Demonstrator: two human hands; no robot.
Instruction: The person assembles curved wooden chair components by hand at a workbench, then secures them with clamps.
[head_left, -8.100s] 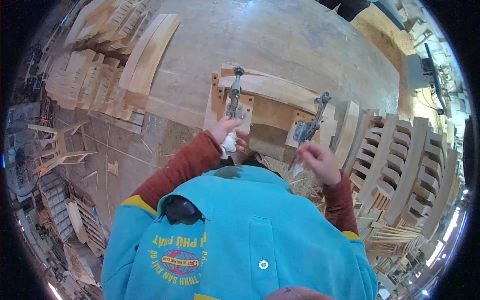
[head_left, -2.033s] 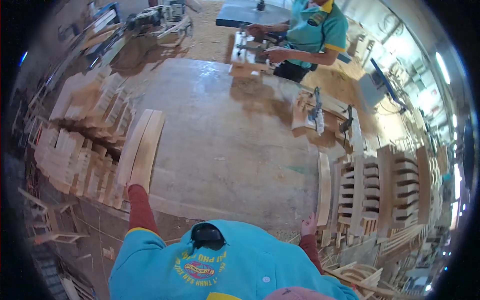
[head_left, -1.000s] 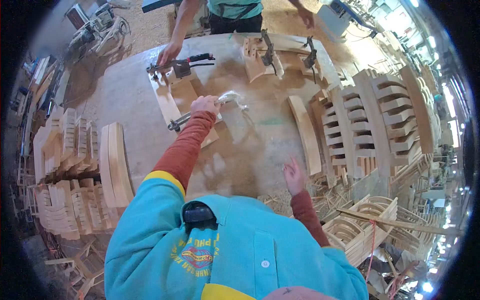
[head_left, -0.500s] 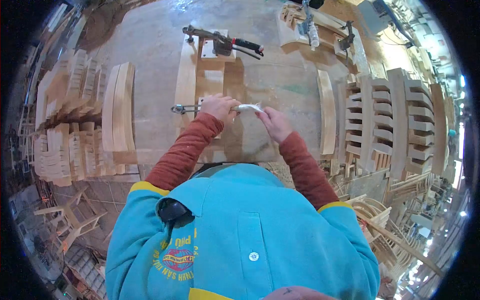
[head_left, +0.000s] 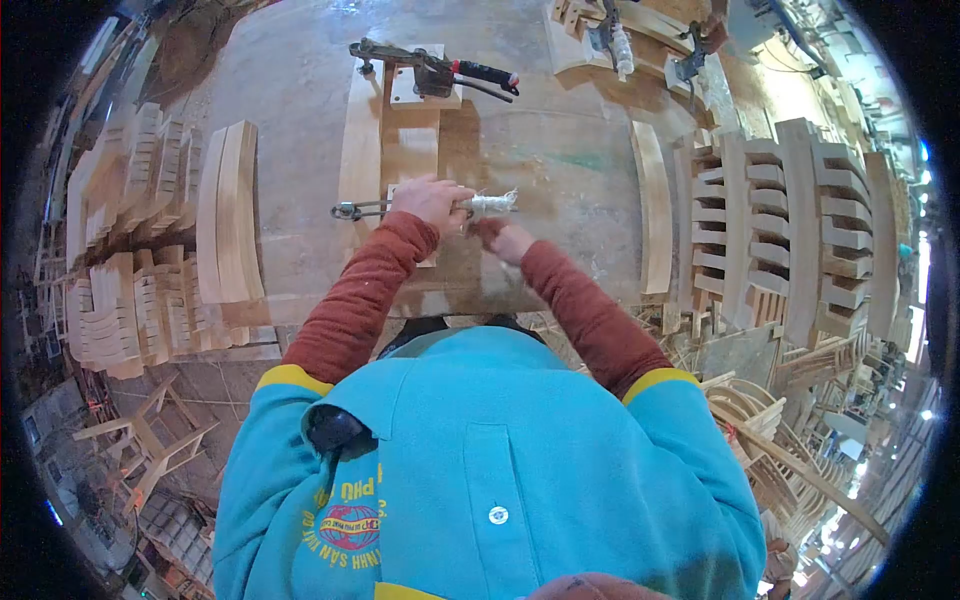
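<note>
My left hand (head_left: 430, 203) is closed around the near toggle clamp (head_left: 346, 211), covering its middle. White wrapping (head_left: 492, 203) with a frayed end covers the clamp's handle, which sticks out to the right of that hand. Just below the handle is my right hand (head_left: 503, 241), blurred, its fingers bunched and pointing left; what they hold is hidden. The clamp sits on a wooden jig (head_left: 412, 150), beside a long wooden strip (head_left: 361, 150). At the jig's far end is another toggle clamp (head_left: 432, 75) with a red and black handle.
Curved wooden pieces (head_left: 228, 210) lie at the table's left, beside stacked parts (head_left: 140, 180). A single curved piece (head_left: 653, 208) lies at the right, next to more stacks (head_left: 768, 225). Another jig (head_left: 585, 50) with clamps stands at the far right of the worktable (head_left: 560, 130).
My right hand has left the handle's right end, where it pinched the white wrapping, and moved left and nearer my body, below the handle. My left hand keeps its hold.
</note>
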